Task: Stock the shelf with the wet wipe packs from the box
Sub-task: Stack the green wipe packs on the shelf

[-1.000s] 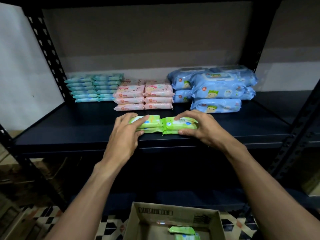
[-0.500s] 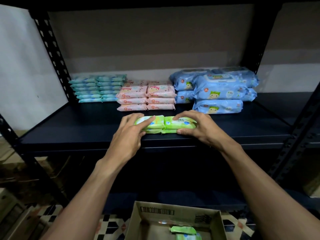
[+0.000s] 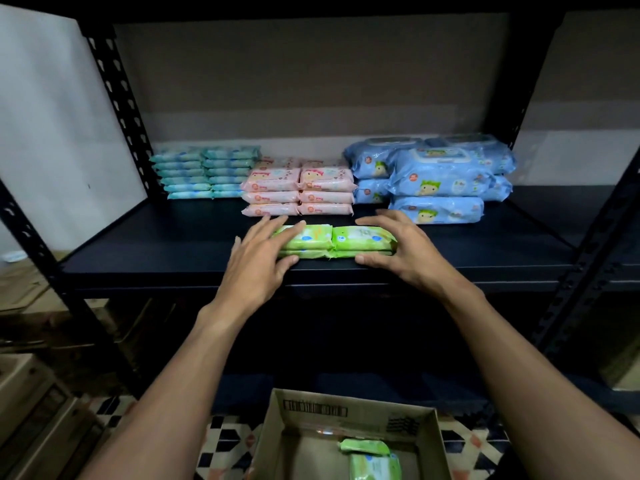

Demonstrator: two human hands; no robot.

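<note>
Two short stacks of green wet wipe packs (image 3: 332,240) lie side by side near the front edge of the dark shelf (image 3: 166,251). My left hand (image 3: 256,268) rests on the left stack, fingers stretched flat over its top and thumb against its front. My right hand (image 3: 405,254) flanks the right stack, with its fingers spread and raised just above it and its thumb at the front. Below me the cardboard box (image 3: 311,408) stands open on the floor, with a few green packs (image 3: 374,460) inside.
Behind the green packs stand teal packs (image 3: 204,171) at the left, pink packs (image 3: 298,190) in the middle and large blue packs (image 3: 440,174) at the right. Black perforated uprights (image 3: 117,98) frame the rack. A patterned tile floor (image 3: 228,441) surrounds the box.
The two green stacks were pushed together and slid slightly back on the shelf. Both hands' fingers have straightened and loosened from the packs.
</note>
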